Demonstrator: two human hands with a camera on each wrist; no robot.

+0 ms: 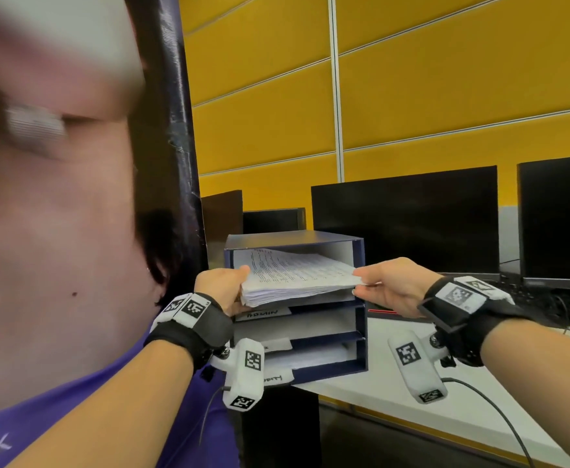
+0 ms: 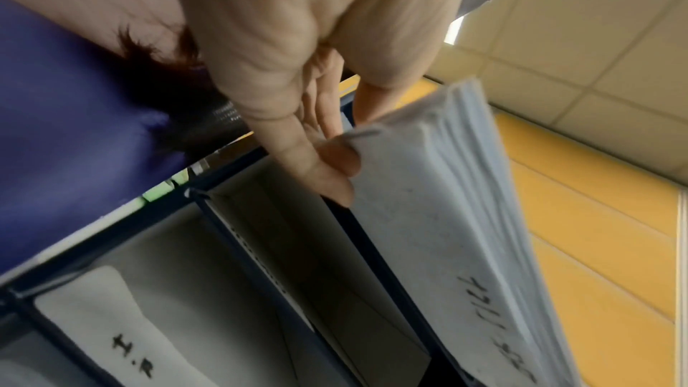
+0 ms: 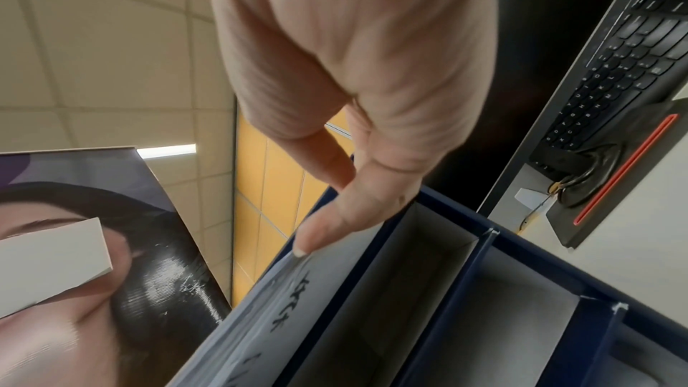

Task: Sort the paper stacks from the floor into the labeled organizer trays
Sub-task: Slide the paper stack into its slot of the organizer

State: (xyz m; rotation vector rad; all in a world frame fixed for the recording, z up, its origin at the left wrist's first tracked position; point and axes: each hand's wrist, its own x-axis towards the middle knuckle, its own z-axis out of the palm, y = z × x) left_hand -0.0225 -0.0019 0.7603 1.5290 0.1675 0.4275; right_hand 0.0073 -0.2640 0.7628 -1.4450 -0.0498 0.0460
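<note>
Yellow panelled wall (image 1: pixel 445 79), white desk (image 1: pixel 395 393), dark monitors (image 1: pixel 405 224), black keyboard (image 3: pixel 618 69), tiled ceiling (image 3: pixel 93 40)

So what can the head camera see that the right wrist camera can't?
Only the head view shows both hands at once, the left hand and right hand, gripping the thick white paper stack at the top slot of the dark blue three-tier organizer, plus the black monitors.

Only the right wrist view shows the black keyboard and the stack's handwritten underside.

Both show the paper stack, the organizer, the right hand and the yellow wall panels.
</note>
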